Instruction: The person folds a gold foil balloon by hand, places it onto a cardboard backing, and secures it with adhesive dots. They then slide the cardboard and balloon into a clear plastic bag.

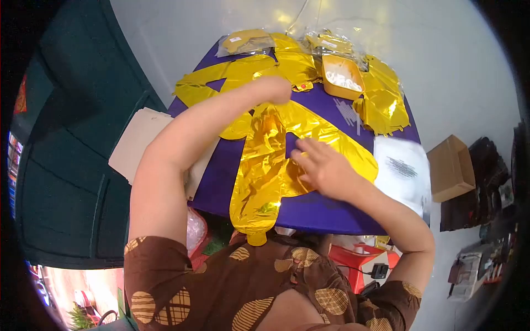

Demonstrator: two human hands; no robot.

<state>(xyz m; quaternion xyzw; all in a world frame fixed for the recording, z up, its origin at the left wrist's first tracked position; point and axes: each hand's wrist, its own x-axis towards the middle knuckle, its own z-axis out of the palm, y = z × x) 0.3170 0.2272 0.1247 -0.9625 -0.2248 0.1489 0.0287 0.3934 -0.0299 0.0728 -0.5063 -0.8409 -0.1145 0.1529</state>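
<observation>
A flat, crinkled gold foil balloon [259,171] lies across the purple-covered table [320,215], with a small tab hanging over the near edge. My left hand [277,89] reaches over the foil's far part. It is bent down at the wrist, so its fingers are hidden. On the foil's right part rests my right hand [323,168], its fingers stretched out and nothing visible in them. Beyond my left hand lie more flat gold foil pieces [243,70].
A yellow tray [331,92] holds small white pieces; thin white straws [346,113] lie beside it. Clear bags with gold foil [243,43] are at the back. A printed white sheet or bag [397,157] lies right. A cardboard box [451,168] stands beyond the table.
</observation>
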